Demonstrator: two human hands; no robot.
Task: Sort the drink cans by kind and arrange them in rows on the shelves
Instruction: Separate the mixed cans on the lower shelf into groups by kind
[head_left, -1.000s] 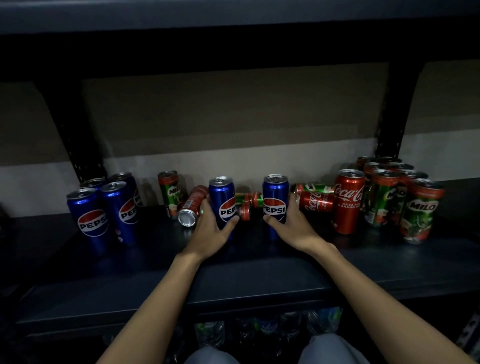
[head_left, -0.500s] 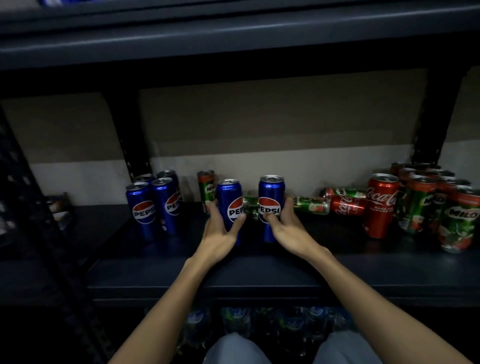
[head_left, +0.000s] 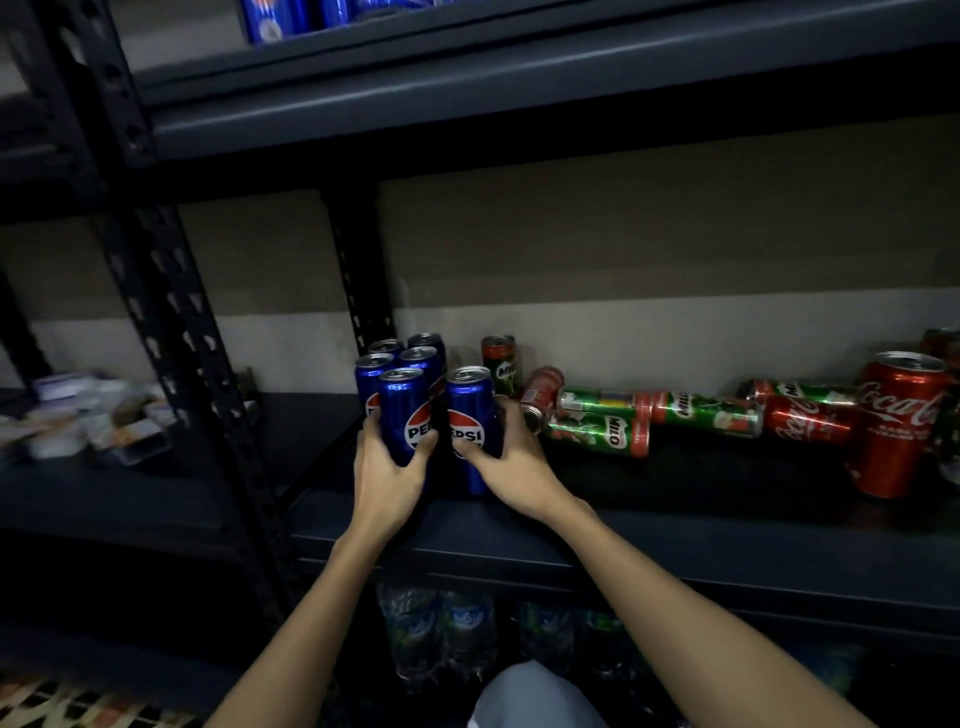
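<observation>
Plastic water bottles (head_left: 441, 631) below; blurred clutter (head_left: 88, 415) at left.

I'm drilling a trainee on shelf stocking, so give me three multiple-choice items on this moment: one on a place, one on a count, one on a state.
1. Where do the grouped Pepsi cans stand?
A. at the shelf's left end, by the post
B. at its right end
C. on the floor

2. How many Pepsi cans are in a grip?
A. none
B. one
C. two

3. How do the Milo cans right of the hands sit?
A. upright in a row
B. on their sides
C. stacked

Answers: 1 A, they stand beside the upright post. 2 C, the left hand holds one Pepsi can and the right hand another Pepsi can. 3 B, their ends face sideways.
</observation>
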